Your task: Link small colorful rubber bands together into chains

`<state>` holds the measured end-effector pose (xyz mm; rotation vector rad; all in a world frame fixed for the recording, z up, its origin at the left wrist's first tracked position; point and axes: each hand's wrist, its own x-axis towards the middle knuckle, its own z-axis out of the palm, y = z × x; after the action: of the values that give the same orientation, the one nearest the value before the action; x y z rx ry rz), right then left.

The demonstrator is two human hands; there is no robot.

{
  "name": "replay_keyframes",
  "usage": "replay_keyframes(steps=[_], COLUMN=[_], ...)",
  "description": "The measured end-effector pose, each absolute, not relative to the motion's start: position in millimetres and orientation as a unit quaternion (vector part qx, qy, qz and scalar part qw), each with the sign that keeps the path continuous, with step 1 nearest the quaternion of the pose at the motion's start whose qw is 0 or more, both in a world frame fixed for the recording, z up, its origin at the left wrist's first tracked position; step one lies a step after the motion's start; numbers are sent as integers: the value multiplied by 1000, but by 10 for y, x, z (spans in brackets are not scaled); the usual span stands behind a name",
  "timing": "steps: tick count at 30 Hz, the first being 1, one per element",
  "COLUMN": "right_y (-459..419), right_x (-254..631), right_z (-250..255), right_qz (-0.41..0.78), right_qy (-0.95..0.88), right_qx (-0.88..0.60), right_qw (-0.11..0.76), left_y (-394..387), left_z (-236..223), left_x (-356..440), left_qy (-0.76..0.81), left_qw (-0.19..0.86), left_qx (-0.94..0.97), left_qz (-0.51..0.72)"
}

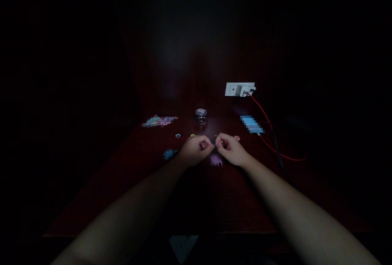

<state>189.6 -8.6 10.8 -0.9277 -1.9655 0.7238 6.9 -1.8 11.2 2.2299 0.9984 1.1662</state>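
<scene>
My left hand (196, 150) and my right hand (230, 148) almost meet above the table. Their fingertips pinch a thin, pale elastic hair tie (214, 145), mostly hidden by the fingers. Just below the fingers lies a pile of purple hair ties (216, 159). A small heap of blue hair ties (168, 154) is left of my left hand. Single ties lie beyond the hands: a light blue one (178, 136), a yellow one (192, 135) partly behind my left hand, and an orange-pink one (237, 138) beside my right hand.
A larger mixed pile of hair ties (159, 121) sits at the back left of the dark red table (128, 183). Behind my hands stands a clear lidded jar (201, 117). On the right, a phone (252, 124) trails a red cable (277, 151) toward a wall socket (232, 89).
</scene>
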Motion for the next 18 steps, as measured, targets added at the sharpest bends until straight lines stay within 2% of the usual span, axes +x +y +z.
replay_keyframes(steps=[10, 18], right_y=[-47, -73], right_x=[1920, 1976], right_z=[102, 168], right_qz=[237, 221], right_qy=[-787, -811], right_qx=[-389, -390], right_qw=[417, 376], left_y=[-5, 45], left_z=[79, 89], left_x=[60, 6], left_qy=[334, 379], left_qw=[205, 185], left_qx=[823, 799], left_qz=[411, 429])
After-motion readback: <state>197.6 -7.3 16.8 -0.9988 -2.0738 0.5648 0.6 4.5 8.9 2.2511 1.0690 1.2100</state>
